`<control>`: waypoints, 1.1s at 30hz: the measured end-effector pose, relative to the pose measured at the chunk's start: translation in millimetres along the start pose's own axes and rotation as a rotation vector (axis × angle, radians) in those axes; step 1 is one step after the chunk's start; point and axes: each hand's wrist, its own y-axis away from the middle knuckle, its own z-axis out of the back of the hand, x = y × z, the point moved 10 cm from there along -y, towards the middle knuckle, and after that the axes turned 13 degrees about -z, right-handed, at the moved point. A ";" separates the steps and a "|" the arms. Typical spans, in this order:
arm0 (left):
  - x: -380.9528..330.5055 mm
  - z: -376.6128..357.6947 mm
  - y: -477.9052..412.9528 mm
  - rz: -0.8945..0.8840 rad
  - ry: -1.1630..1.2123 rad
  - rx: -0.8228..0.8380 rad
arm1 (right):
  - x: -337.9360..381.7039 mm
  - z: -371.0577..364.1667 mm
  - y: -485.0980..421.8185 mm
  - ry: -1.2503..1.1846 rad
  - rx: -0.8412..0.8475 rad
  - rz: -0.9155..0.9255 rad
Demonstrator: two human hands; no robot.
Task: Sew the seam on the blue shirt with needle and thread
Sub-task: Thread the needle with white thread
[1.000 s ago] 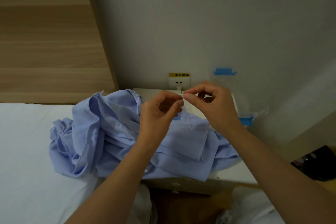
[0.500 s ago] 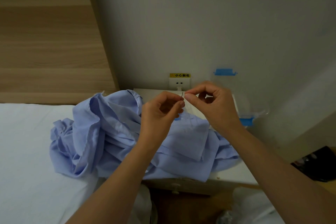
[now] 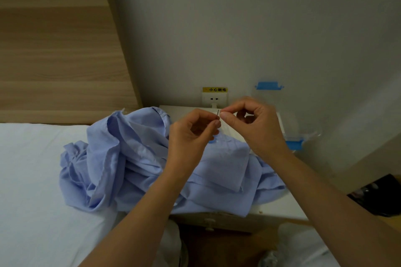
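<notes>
While the blue shirt (image 3: 134, 158) lay crumpled across bed (image 3: 32, 169) and nightstand (image 3: 288, 206), threading seemed the step in hand.
Above it the left hand (image 3: 191, 136) pinched the needle (image 3: 217, 112) upright; the right hand (image 3: 256, 128) pinched narrow beside its top, whether on thread I could not tell. The next move would need steady aim at the eye.

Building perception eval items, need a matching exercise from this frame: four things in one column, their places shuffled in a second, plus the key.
Things:
1. needle
2. blue shirt
3. wall socket
4. clear box

Places:
A. on the wall under a yellow label
B. crumpled across the bed edge and the nightstand
C. at the nightstand's far right, against the wall
D. pinched in the left hand grip, pointing up

Pairs: 1-D, 2-B, 3-A, 4-C
</notes>
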 end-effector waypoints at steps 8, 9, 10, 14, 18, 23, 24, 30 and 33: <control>-0.7 0.3 -0.2 0.002 0.004 -0.002 | -1.4 0.5 -0.4 -0.001 -0.006 -0.009; -0.4 0.3 -0.2 0.005 0.010 -0.005 | -2.3 0.4 -0.6 -0.002 -0.010 -0.016; -0.3 0.3 -0.2 0.007 0.015 -0.006 | -3.0 0.4 -0.7 -0.005 -0.012 -0.023; -0.5 0.4 -0.2 0.002 0.008 -0.004 | -2.8 0.9 -0.8 -0.002 -0.014 -0.022; -0.2 0.3 -0.2 -0.004 -0.002 -0.005 | -2.5 1.6 -0.3 -0.001 -0.017 -0.020; 0.4 0.9 0.0 0.001 0.002 -0.010 | -1.4 1.6 -0.6 -0.007 -0.016 -0.016; 0.3 1.0 0.1 0.000 0.003 -0.008 | -1.4 1.3 -0.6 -0.008 -0.014 -0.017; 0.9 -0.7 0.2 0.007 0.018 -0.003 | -3.1 -0.4 -0.8 -0.008 -0.006 -0.028; 0.6 -0.4 0.8 0.004 0.017 -0.003 | -3.5 0.1 -0.6 -0.002 -0.007 -0.030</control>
